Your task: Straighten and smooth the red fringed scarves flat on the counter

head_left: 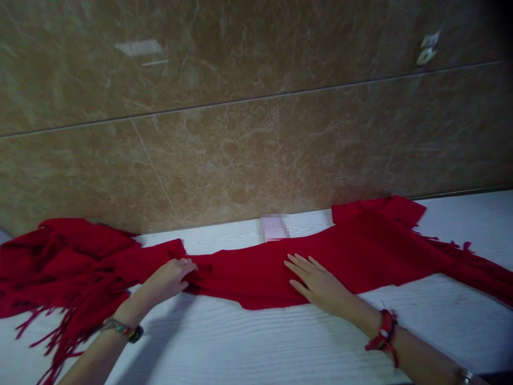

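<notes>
- A red scarf (256, 272) lies stretched lengthwise along the back of a white wood-grain counter (256, 342), close under a brown marbled wall (256, 133).
- The scarf's middle stretch lies fairly flat. Its left end is bunched in loose folds, with the fringe (52, 331) trailing over the near part of the counter.
- At the right, a corner of the scarf is folded up against the foot of the wall, and the cloth runs on toward the frame's right edge with more tassels along its far side.
- The left hand (170, 278) sits on the scarf left of centre. Its fingers (186, 267) are curled shut on a pinch of cloth, and creases spread out from that spot.
- A ring (185, 261) shows on one finger, and a beaded bracelet (122, 329) circles the wrist.
- The right hand (316, 283) rests palm down on the scarf's middle — fingers (298, 262) straight, spread and pointing left, pressing flat and gripping nothing.
- Red cord bracelets (385, 334) hang at that wrist.
- The two hands are well apart, with a smooth stretch of scarf between them.
- A small blurred pink patch (274, 227) sits where counter meets wall, just behind the scarf — what it is cannot be told.
- Two pale fittings (427, 48) are fixed high on the wall at the right.
</notes>
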A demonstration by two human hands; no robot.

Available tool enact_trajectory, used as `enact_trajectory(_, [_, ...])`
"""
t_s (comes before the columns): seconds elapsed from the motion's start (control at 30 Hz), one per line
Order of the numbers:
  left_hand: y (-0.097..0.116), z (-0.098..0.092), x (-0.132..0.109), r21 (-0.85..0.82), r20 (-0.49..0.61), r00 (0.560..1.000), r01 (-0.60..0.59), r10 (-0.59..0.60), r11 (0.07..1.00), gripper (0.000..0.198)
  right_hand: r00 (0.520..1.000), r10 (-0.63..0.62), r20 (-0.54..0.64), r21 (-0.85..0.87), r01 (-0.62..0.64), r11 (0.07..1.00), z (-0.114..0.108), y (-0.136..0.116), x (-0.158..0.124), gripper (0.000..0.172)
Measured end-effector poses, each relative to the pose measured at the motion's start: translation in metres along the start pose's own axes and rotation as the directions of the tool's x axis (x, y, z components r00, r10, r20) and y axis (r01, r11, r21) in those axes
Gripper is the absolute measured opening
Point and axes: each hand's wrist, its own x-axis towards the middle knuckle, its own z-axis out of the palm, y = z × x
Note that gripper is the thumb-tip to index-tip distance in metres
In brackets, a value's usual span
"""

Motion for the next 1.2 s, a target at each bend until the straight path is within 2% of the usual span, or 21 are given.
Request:
enact_trajectory(0.13, [-0.006, 0.01, 0.004, 0.117, -0.221, 0.962, 0.188, -0.159, 0.975, 0.049, 1.0, -0.005, 0.003, 0.0, 0.005, 1.0, -0.001, 0.0, 0.0, 0.046])
enact_trajectory(0.2, [-0.005, 0.017, 0.007, 0.107, -0.215, 0.965, 0.176, -0.15, 0.979, 0.051, 1.0, 0.002, 0.012, -0.005, -0.002, 1.0, -0.002, -0.001, 0.0, 0.046])
enact_trajectory(0.3, [0.0, 0.022, 0.006, 0.067, -0.146, 0.987, 0.084, -0.074, 0.994, 0.055, 1.0, 0.007, 0.013, -0.002, -0.007, 1.0, -0.003, -0.001, 0.0, 0.046])
enact_trajectory(0.37, [0.007, 0.017, -0.001, 0.031, -0.166, 0.986, -0.021, 0.026, 0.999, 0.057, 1.0, -0.004, -0.003, 0.004, 0.004, 1.0, -0.003, -0.001, 0.0, 0.045])
enact_trajectory(0.47, [0.031, 0.006, -0.013, -0.014, -0.218, 0.943, -0.261, 0.251, 0.965, 0.057, 0.999, -0.018, -0.027, 0.012, 0.018, 1.0, -0.001, 0.0, 0.0, 0.044])
enact_trajectory(0.53, [0.054, 0.002, -0.015, -0.006, -0.217, 0.913, -0.354, 0.344, 0.935, 0.05, 0.999, -0.025, -0.043, 0.029, 0.027, 0.999, 0.001, 0.001, 0.0, 0.043])
enact_trajectory(0.67, [0.091, 0.009, 0.0, 0.096, -0.181, 0.883, -0.422, 0.433, 0.901, 0.034, 0.994, -0.08, -0.07, 0.072, 0.085, 0.994, 0.005, 0.002, 0.0, 0.04])
enact_trajectory(0.83, [0.106, 0.011, 0.02, 0.172, -0.174, 0.847, -0.476, 0.502, 0.863, 0.038, 0.986, -0.108, -0.124, 0.096, 0.12, 0.988, 0.008, 0.003, 0.0, 0.037])
enact_trajectory(0.9, [0.107, 0.009, 0.024, 0.163, -0.168, 0.853, -0.47, 0.494, 0.868, 0.032, 0.984, -0.114, -0.135, 0.095, 0.127, 0.987, 0.009, 0.004, 0.0, 0.036])
enact_trajectory(1.03, [0.113, 0.008, 0.026, 0.11, -0.172, 0.895, -0.398, 0.412, 0.911, 0.028, 0.981, -0.13, -0.142, 0.079, 0.143, 0.987, 0.012, 0.006, 0.001, 0.035])
enact_trajectory(1.2, [0.134, 0.01, 0.028, 0.117, -0.173, 0.917, -0.344, 0.36, 0.932, 0.022, 0.978, -0.128, -0.167, 0.067, 0.141, 0.988, 0.013, 0.006, 0.001, 0.035])
